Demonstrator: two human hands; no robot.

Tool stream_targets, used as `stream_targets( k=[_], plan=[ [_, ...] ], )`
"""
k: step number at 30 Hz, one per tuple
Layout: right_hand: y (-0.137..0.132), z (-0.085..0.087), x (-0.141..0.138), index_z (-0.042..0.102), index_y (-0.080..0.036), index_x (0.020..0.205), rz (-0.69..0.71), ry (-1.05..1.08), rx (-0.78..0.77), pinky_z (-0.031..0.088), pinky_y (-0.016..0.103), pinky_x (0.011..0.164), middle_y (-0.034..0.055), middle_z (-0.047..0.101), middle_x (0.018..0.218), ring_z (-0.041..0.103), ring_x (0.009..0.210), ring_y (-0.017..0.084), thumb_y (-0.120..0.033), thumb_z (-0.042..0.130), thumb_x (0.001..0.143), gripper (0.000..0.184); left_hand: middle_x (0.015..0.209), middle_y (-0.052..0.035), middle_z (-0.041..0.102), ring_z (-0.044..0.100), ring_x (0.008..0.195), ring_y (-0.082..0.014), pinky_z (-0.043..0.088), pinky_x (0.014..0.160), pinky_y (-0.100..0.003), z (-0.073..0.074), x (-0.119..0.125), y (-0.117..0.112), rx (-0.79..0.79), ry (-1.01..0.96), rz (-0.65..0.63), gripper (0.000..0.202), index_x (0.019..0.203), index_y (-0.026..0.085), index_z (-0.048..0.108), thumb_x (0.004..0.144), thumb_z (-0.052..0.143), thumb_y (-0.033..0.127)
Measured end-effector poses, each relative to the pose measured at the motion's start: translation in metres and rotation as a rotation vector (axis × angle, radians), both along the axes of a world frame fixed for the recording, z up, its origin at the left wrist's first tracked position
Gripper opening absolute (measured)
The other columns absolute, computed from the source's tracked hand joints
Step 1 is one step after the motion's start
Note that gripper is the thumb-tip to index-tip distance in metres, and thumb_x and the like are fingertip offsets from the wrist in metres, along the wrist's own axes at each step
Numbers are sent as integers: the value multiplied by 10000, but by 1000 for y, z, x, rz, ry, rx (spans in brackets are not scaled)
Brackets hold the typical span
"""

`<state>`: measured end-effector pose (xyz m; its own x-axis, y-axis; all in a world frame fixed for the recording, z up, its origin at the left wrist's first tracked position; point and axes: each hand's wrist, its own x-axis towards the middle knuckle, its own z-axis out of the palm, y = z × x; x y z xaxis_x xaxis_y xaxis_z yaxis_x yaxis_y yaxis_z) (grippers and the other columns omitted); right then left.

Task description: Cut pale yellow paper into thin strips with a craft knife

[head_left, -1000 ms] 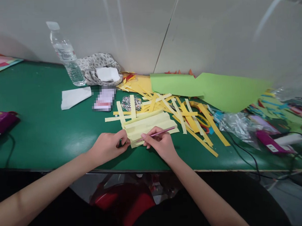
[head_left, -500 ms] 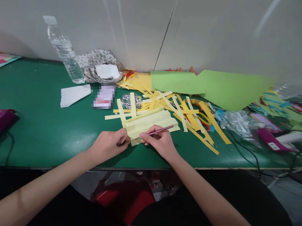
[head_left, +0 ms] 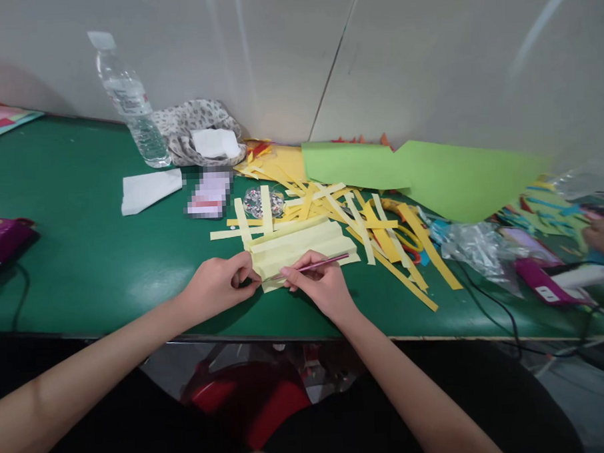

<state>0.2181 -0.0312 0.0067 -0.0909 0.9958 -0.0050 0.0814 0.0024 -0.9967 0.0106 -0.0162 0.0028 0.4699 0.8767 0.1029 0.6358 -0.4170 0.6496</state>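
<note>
Two hands: left hand (head_left: pixel 222 283) with thumb and fingertip together at the near left corner of a pale yellow sheet (head_left: pixel 295 245), apparently pinching it; right hand (head_left: pixel 318 278) grasping a slim pinkish rod (head_left: pixel 335 258), aslant over the paper.
Pale yellow sheet: on the green tabletop (head_left: pixel 104 275), just beyond the hands; parallel creases already formed, near edge seemingly in work; how much remains cannot be told.
Paper strips (head_left: pixel 242 224): straight-edged, pale and deep yellow, already separate, overlapping beyond and right of the sheet.
Green card (head_left: pixel 444 177): smooth, broad.
Clear plastic (head_left: pixel 475 242): crumpled, glossy.
</note>
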Motion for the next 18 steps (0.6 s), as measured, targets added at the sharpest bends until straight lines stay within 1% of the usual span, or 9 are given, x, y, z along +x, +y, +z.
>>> stream_targets(
  k=[5,11,18],
  plan=[
    [1,-2,0,577,-202,645,-18,-6,7,516,254,497,-1,669,546,633,495,150,-407,798,656,302,541,58,589,683,653,-153,337,475,-169,-1,0,0,15,-18,3,300,636,220,255,730,538,192],
    [0,1,1,561,-204,621,-31,30,-9,508,248,484,-7,666,517,603,454,131,-406,806,645,318,557,52,601,687,662,-155,345,477,-167,0,0,0,15,-23,1,295,632,218,264,730,542,193],
    [1,0,-1,587,-197,639,-5,14,-18,527,256,511,2,678,551,644,510,154,-403,818,629,309,530,60,567,674,634,-143,334,471,-164,0,0,0,18,-30,-3,274,627,215,281,723,537,200]
  ],
)
